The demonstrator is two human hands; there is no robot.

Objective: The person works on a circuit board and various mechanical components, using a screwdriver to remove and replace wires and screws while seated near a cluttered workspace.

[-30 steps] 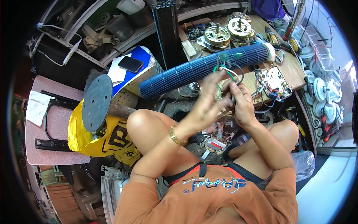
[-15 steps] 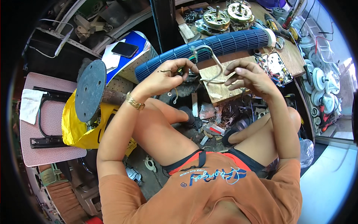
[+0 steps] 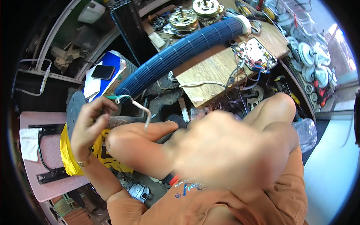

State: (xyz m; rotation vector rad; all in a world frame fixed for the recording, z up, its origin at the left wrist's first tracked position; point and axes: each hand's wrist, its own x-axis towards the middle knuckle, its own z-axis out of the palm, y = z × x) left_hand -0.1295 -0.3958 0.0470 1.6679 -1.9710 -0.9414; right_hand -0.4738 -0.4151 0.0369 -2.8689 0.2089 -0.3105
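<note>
My left hand [image 3: 90, 122] is at the left, beside a round dark metal plate [image 3: 77, 108] on a stem. Its curled fingers hold a short electrical cable [image 3: 139, 105], whose green and white wires come out near the fingertips and whose pale sheath hangs bent to the right. Close to the camera, in front of my lap, my right hand [image 3: 215, 144] is smeared by motion; its fingers cannot be made out. Behind the cable lies a long blue ribbed fan cylinder [image 3: 180, 52], slanting up to the right onto the wooden bench.
The wooden bench [image 3: 204, 71] carries metal motors [image 3: 183, 19], a wired circuit assembly [image 3: 256, 54] and a yellow-black power tool [image 3: 251, 13]. A phone [image 3: 103, 72] rests on a blue-topped box. White pulley-like parts [image 3: 317, 56] crowd the right. A pink folding table [image 3: 30, 123] stands left.
My left hand has moved left and down with the cable. My right hand has come away from beside the cable toward the camera, over my lap. The view has shifted.
</note>
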